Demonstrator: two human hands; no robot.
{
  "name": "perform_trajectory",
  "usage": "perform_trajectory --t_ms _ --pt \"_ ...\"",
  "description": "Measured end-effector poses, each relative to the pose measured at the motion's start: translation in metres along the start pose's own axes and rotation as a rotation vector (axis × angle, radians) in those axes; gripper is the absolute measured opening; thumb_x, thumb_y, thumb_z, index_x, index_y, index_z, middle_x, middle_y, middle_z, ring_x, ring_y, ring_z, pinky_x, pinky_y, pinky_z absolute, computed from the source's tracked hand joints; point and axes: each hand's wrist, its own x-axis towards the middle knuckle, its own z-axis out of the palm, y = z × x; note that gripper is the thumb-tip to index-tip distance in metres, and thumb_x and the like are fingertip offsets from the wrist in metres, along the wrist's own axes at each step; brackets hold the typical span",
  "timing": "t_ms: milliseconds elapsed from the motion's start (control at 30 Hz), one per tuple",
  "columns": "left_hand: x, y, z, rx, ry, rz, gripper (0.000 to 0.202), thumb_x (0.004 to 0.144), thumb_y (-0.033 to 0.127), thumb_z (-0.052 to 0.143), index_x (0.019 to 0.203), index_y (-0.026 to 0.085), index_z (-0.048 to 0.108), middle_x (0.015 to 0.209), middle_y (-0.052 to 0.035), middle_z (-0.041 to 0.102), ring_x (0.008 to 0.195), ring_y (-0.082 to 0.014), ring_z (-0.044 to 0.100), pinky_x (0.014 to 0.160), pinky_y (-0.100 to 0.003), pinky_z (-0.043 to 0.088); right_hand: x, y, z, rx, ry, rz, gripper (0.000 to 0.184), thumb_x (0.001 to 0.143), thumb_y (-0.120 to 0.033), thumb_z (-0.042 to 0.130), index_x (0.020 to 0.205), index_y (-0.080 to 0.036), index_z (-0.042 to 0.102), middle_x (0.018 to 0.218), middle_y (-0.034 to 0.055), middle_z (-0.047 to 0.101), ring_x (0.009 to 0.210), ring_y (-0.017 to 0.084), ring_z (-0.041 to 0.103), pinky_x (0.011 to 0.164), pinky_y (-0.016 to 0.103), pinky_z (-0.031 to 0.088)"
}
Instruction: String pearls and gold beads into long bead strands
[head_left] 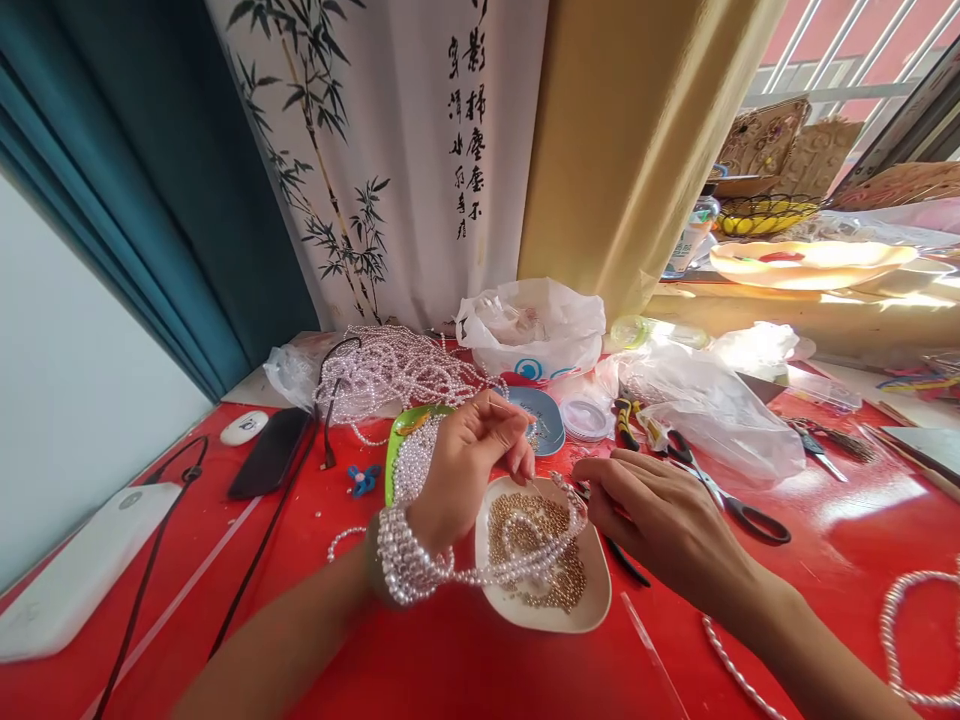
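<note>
My left hand (469,455) hovers over a white dish (592,600) of small gold beads (540,520), fingers pinched on a thin strand I can barely see. A string of pearl beads (409,560) is wound several times round my left wrist and trails across the dish to my right hand (649,505). The right hand is closed on the end of that pearl string and also holds a dark-handled tool (626,562) that pokes out beneath it.
A green tray (397,440) holds more pearls, with a pile of pearl strands (390,370) behind it. A blue dish (544,415), scissors (739,510), pliers (622,420), plastic bags (712,400), a phone (270,452) and cables lie on the red table (825,560).
</note>
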Motion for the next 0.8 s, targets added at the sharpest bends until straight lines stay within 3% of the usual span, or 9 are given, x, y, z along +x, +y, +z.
perform_trajectory --t_ms 300,433,533,633,700,800 --pt "0.003 -0.001 -0.006 -0.029 0.002 -0.06 0.01 0.07 0.018 0.057 0.063 0.016 0.05 0.038 0.0073 0.041 0.038 -0.0072 0.047 0.041 -0.02 0.036 -0.003 -0.002 -0.005 0.031 0.016 -0.022 0.017 0.078 -0.01 0.037 0.072 -0.017 0.051 0.051 -0.001 0.047 0.048 0.01 0.038 0.047 0.022 0.031" --pt "0.011 0.0 -0.013 -0.112 0.054 -0.152 0.011 0.069 0.021 0.059 0.067 0.015 0.051 0.045 0.0059 0.047 0.045 -0.0069 0.05 0.049 -0.019 0.041 0.0 -0.008 -0.003 0.355 -0.148 0.241 0.017 0.078 -0.014 0.037 0.075 -0.017 0.054 0.05 -0.0029 0.048 0.044 0.007 0.038 0.043 0.019 0.031" --pt "0.013 -0.001 -0.015 -0.031 0.097 -0.209 0.017 0.071 0.029 0.058 0.078 0.014 0.053 0.065 0.0002 0.056 0.063 -0.0099 0.055 0.057 -0.021 0.044 0.004 -0.012 -0.001 0.529 -0.245 0.423 0.021 0.08 -0.023 0.037 0.075 -0.017 0.057 0.047 -0.0042 0.045 0.041 0.006 0.037 0.039 0.018 0.029" --pt "0.007 -0.006 -0.012 0.034 0.08 -0.253 0.03 0.075 0.043 0.049 0.082 0.014 0.053 0.084 -0.0052 0.056 0.074 -0.0133 0.055 0.062 -0.026 0.045 0.006 -0.015 0.001 0.41 -0.072 0.492 0.022 0.079 -0.027 0.041 0.071 -0.017 0.059 0.041 -0.0059 0.039 0.038 0.006 0.034 0.037 0.017 0.027" --pt "0.0 -0.01 -0.006 0.048 0.025 -0.296 0.037 0.076 0.049 0.044 0.082 0.013 0.052 0.086 -0.0071 0.055 0.077 -0.0151 0.055 0.068 -0.03 0.045 0.005 -0.016 0.002 0.229 0.081 0.462 0.02 0.078 -0.026 0.043 0.07 -0.017 0.06 0.039 -0.0065 0.037 0.036 0.005 0.034 0.037 0.017 0.027" --pt "-0.01 -0.014 0.005 0.156 -0.042 -0.271 0.034 0.066 0.04 0.061 0.086 0.014 0.051 0.088 -0.0061 0.056 0.084 -0.0161 0.054 0.076 -0.03 0.042 0.002 -0.02 0.005 0.033 0.21 0.322 0.018 0.078 -0.021 0.044 0.073 -0.016 0.06 0.043 -0.0038 0.049 0.039 0.006 0.043 0.041 0.017 0.031"
